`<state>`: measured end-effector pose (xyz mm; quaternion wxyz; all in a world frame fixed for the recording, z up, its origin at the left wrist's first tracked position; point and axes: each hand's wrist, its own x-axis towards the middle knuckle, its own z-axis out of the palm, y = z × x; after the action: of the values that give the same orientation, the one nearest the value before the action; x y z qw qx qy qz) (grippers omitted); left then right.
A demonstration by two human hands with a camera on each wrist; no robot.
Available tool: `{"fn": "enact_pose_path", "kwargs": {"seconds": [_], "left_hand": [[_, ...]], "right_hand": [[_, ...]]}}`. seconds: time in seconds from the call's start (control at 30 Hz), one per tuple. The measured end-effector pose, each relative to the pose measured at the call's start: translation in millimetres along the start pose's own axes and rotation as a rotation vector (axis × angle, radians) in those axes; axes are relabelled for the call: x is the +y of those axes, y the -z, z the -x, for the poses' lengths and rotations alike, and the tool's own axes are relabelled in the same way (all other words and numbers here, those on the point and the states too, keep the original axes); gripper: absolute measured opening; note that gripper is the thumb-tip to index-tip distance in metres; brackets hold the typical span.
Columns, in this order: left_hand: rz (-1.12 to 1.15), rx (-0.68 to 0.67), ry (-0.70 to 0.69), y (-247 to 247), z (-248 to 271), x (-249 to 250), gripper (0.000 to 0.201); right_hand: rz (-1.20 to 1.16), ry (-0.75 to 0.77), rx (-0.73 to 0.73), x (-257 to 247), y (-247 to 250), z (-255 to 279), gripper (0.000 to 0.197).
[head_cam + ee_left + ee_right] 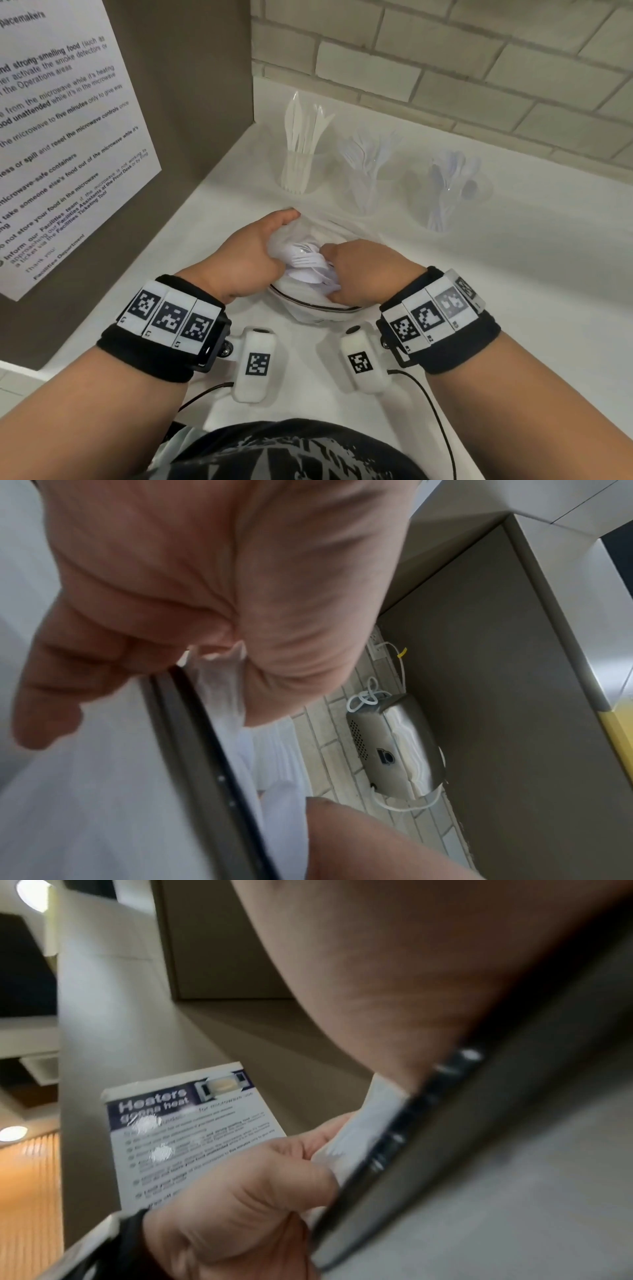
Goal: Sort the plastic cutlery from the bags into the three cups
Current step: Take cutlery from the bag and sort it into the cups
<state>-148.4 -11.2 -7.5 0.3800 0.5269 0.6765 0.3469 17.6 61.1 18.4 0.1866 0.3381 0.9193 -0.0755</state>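
cutlery (310, 262) is bunched in a clear bag (301, 233) over a bowl (308, 303) at the worktop's (513, 274) near edge, left hand (251, 255) gripping the bag, right hand (363, 265) curled on forks. looks like the pull-out step, next up probably the middle cup (368, 181) by the brick wall (445, 68). white worktop, microwave notice (61, 137) on the left.

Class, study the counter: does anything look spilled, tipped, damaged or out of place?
Nothing stands out. The three cups stand upright in a row by the wall, each holding cutlery. Both hands, left hand and right hand, grip the plastic bag over the bowl; no loose cutlery shows on the counter.
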Motion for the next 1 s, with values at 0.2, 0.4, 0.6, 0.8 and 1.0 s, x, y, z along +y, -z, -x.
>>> {"fn": "enact_pose_path", "kwargs": {"seconds": [0.2, 0.4, 0.6, 0.8, 1.0], "left_hand": [[-0.077, -0.059, -0.026, -1, -1, 7, 0.084], [-0.087, -0.028, 0.010, 6, -1, 1, 0.076], [-0.089, 0.039, 0.052, 5, -7, -5, 0.072], [-0.132, -0.025, -0.045, 6, -3, -2, 0.075], [-0.195, -0.045, -0.040, 11, -5, -6, 0.080]], "right_hand": [[0.085, -0.056, -0.008, -6, -5, -9, 0.060], [-0.221, -0.006, 0.038, 11, -8, -13, 0.038], [-0.294, 0.056, 0.023, 12, -8, -8, 0.034], [-0.355, 0.069, 0.045, 16, -6, -4, 0.041], [-0.718, 0.075, 0.154, 21, 0, 7, 0.048]]}}
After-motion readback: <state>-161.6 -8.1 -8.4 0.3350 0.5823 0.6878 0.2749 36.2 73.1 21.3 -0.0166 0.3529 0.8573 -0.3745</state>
